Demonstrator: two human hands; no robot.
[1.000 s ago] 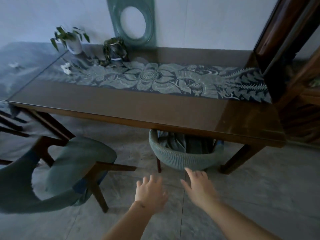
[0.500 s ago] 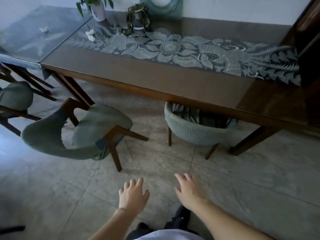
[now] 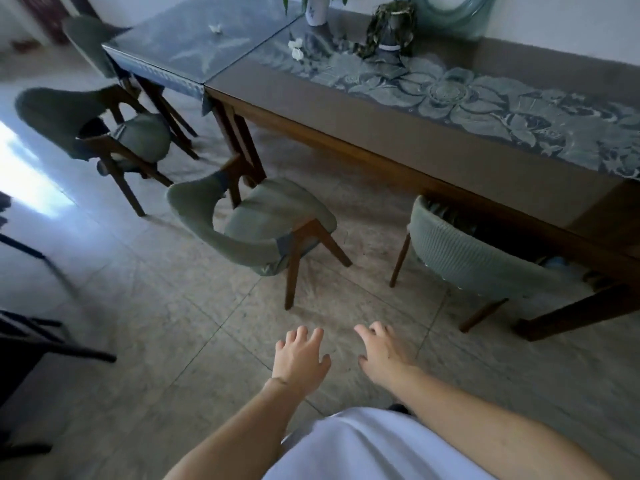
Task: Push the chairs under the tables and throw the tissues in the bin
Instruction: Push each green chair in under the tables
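Pale floor tiles (image 3: pixel 194 344) are filling the head view beside a long wooden table (image 3: pixel 398 133) and a glass-topped table (image 3: pixel 180 46). One ribbed chair (image 3: pixel 464 261) is sitting tucked under; a padded chair (image 3: pixel 256 226) and another (image 3: pixel 97 126) are standing pulled out. Tissues (image 3: pixel 296 49) and (image 3: pixel 217 28) are lying on the tabletops. Left hand (image 3: pixel 299 355) and right hand (image 3: pixel 382 351) are hovering empty, fingers loosely spread. Judging by its wooden legs, the padded chair is probably stiff and moderately heavy, best pushed at the curved backrest.
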